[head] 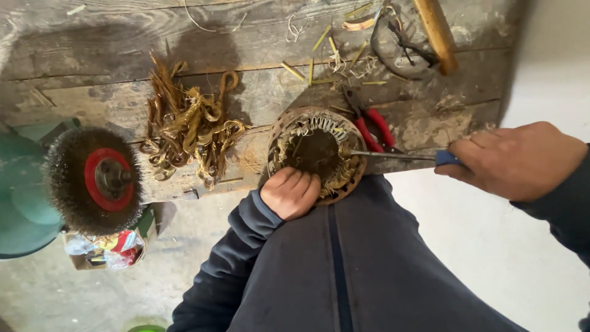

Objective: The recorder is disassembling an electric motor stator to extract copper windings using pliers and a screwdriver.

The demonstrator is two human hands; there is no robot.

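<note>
A round metal stator ring (314, 126) with copper windings in its slots leans at the edge of a worn wooden bench (92, 55). My left hand (291, 192) grips the ring's near rim, fingers curled over it. My right hand (515, 160) is closed on a blue-handled screwdriver (399, 156), whose thin shaft points left with its tip at the ring's right side among the windings.
A heap of pulled copper wire (187, 126) lies on the bench to the left. Red-handled pliers (372, 126) rest behind the ring. A wire brush wheel with a red hub (95, 179) on a green grinder stands at left. A wooden handle (437, 34) lies at the top right.
</note>
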